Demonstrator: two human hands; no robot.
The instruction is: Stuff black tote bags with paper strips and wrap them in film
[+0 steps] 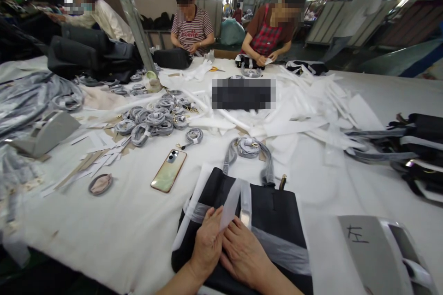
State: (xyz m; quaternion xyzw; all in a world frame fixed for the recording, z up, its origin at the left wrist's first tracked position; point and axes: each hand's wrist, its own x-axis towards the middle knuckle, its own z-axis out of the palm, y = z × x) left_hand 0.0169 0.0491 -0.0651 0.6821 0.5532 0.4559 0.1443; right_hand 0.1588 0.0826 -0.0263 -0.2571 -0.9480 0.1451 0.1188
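A black handbag (284, 214) lies flat on the table before me, its wrapped handles (229, 150) stretched away from me. Translucent wrapping bands cross its front, and a white strip is wound round the middle by the clasp. Over the bag, my left hand (206, 242) pinches a thin white sheet strip (231, 200) that sticks up between my hands. My right hand (244, 251) is pressed close beside it, fingers curled at the strip's lower end. The fingertips are partly hidden. A coiled wrapped strap (248, 147) lies between the handles.
A phone (169, 170) and a dark ring-shaped dish (100, 184) lie at left, near coiled straps (155, 119) and a tape dispenser (51, 131). Another dispenser (367, 249) stands at right. White sheets (304, 124) and a post (133, 18) are beyond. Several people work across the table.
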